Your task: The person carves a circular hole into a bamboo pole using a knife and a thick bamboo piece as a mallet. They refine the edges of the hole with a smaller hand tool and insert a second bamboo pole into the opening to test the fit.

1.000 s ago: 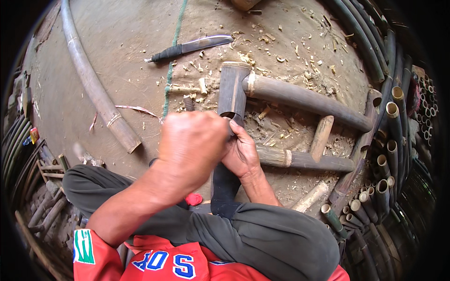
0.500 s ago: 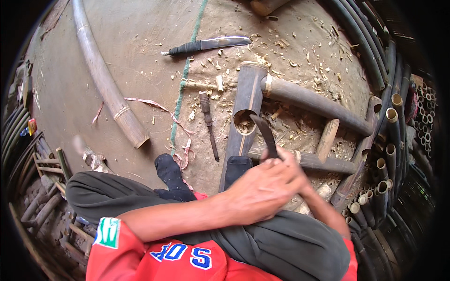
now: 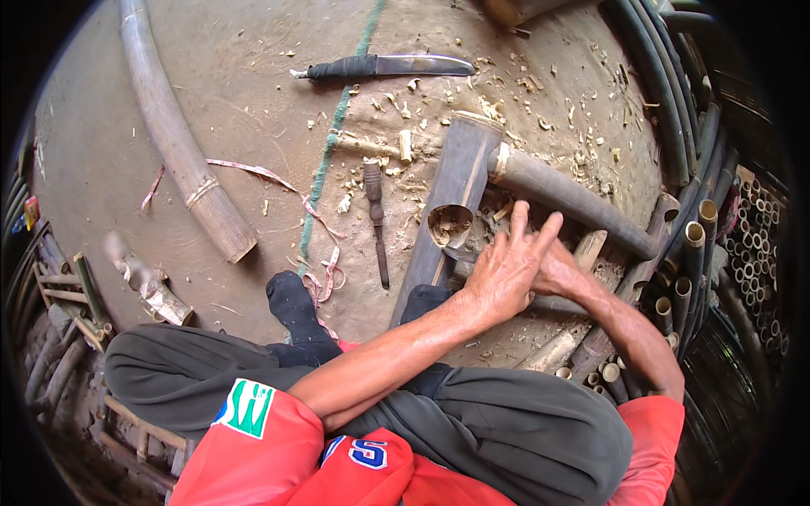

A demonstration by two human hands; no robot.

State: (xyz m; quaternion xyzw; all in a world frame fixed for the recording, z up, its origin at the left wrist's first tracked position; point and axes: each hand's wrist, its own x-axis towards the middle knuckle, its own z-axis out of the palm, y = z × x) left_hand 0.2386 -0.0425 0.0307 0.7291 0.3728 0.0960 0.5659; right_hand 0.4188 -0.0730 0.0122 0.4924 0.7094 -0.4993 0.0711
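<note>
A dark bamboo post (image 3: 426, 270) with a round hole cut in its side lies in front of me, chips inside the hole. The dark blade of a curved knife (image 3: 460, 254) shows at the hole's lower right edge; its handle is hidden behind my hands. My left hand (image 3: 504, 268) lies across in front, two fingers stretched out toward the upper rail (image 3: 574, 194). Behind it, my right hand (image 3: 557, 268) is partly covered, closed around where the knife's handle runs. My socked foot (image 3: 424, 302) presses against the post.
Beyond the post lie a long knife with a wrapped handle (image 3: 388, 66) and a wooden-handled chisel (image 3: 376, 215). A pink measuring tape (image 3: 261, 171) trails by a thick bamboo pole (image 3: 181, 152). Shavings cover the floor; bamboo tubes (image 3: 693, 244) crowd the right side.
My hands have moved up and right, toward the rails. The knife's blade has dropped from upright to nearly level at the hole. My left hand's fingers have straightened from a closed grip.
</note>
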